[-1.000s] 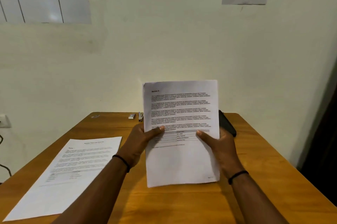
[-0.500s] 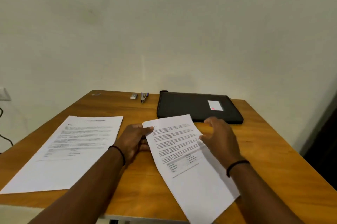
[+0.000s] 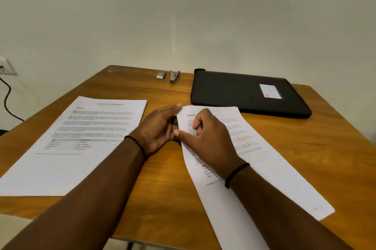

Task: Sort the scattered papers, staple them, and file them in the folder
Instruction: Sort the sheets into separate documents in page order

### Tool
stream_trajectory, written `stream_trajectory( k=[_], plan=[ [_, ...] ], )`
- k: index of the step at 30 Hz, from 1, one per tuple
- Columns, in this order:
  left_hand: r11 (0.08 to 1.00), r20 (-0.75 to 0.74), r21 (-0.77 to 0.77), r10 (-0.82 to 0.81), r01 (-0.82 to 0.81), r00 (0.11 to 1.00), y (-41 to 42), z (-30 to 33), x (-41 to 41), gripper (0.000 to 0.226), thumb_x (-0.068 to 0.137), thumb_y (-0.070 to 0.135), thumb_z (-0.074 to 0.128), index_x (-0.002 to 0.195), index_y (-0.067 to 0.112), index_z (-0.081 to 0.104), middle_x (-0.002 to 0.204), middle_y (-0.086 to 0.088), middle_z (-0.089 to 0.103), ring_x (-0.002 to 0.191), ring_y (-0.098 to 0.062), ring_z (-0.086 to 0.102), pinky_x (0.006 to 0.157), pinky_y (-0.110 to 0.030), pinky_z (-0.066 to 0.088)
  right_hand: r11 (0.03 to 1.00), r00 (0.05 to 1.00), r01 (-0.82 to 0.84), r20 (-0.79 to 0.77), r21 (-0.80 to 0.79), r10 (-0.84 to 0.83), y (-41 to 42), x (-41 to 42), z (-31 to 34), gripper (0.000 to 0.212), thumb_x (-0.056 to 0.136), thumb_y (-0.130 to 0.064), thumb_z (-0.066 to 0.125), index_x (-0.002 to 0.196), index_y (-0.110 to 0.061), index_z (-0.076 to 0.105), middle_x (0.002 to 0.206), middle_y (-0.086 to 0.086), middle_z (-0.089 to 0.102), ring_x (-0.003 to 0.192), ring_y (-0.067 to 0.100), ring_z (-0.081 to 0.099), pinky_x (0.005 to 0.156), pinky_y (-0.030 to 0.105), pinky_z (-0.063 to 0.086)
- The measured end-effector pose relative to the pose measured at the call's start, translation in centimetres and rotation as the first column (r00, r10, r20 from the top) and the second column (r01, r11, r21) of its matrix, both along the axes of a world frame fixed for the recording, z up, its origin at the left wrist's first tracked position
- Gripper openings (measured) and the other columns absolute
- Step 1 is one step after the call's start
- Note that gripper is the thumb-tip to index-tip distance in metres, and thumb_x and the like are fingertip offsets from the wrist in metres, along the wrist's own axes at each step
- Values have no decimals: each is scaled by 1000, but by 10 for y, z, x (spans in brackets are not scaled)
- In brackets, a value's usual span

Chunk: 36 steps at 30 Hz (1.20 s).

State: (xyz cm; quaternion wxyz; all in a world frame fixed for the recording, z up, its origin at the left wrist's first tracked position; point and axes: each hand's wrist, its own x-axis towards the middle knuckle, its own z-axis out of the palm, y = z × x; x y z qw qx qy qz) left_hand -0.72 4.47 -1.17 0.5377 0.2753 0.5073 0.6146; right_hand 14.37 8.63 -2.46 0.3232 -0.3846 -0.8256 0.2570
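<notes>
Both hands meet at the left edge of the right-hand papers: right hand rests on top, fingers curled; left hand touches the edge, fingers relaxed.

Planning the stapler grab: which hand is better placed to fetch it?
Probably left. The stapler lies at the table's far edge, nearer the left hand, which rests open beside the sheets. The right hand lies on those sheets, fingers curled, and can keep pinning them.
</notes>
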Motion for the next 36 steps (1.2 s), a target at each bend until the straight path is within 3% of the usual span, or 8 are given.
stream_trajectory(
  k=[4,11,14,22,25,29,33,36],
  plan=[
    [999,48,-34,-27,28,998,4,-5,-6,40,99,27,54,129,0,57,127,-27,63,121,-41,54,110,-49,37,999,1000,5,-6,-42,-5,1,-2,0,42,79,-53,74,91,-24,47,76,-7,52,66,9,51,58,20,40],
    [994,50,-31,-105,107,993,4,1,-6,38,89,42,59,111,11,59,115,-19,71,105,-32,70,90,-46,56,995,994,102,-44,16,-101,-4,-1,4,13,92,-33,63,85,-23,59,79,-12,59,67,6,56,60,17,46],
    [994,38,-27,-103,104,994,4,0,-5,31,92,27,61,115,6,60,113,-20,71,95,-29,73,82,-43,61,984,982,178,-67,10,-177,-3,0,3,18,94,-34,62,81,-22,65,74,-10,63,65,10,61,64,28,57],
    [998,-32,-30,-58,57,998,7,-5,-5,21,96,-4,50,111,5,62,102,-16,75,90,-28,75,75,-41,62,972,966,156,-177,-174,-187,2,5,8,24,84,-42,73,73,-23,65,67,-13,65,60,8,65,60,23,55],
    [998,-29,-22,-68,67,997,7,-5,-4,24,96,-6,50,112,8,62,105,-14,75,96,-31,73,80,-45,61,962,955,68,-262,-266,-140,3,7,9,26,82,-42,74,78,-17,67,73,-6,71,66,14,70,67,32,60],
    [996,-16,-24,-84,83,996,7,-4,-4,26,97,-7,48,116,7,60,107,-14,75,97,-29,73,78,-42,62,925,920,78,-330,-372,-210,1,11,14,20,91,-24,70,105,-22,56,85,-5,71,71,12,73,60,25,61],
    [994,15,-23,-102,102,995,6,-3,-5,27,97,-7,48,115,9,60,109,-14,74,98,-29,73,77,-43,61,951,917,233,-279,-203,-285,2,12,15,53,93,-9,64,133,-33,38,94,-1,64,78,16,68,66,26,59],
    [994,19,-7,-105,105,994,7,-3,-4,28,96,-5,50,119,10,59,111,-14,74,99,-29,73,79,-44,60,962,943,269,-190,-38,-272,6,11,11,23,97,-15,58,116,-25,63,112,-1,67,92,12,63,83,30,58]
  ],
)
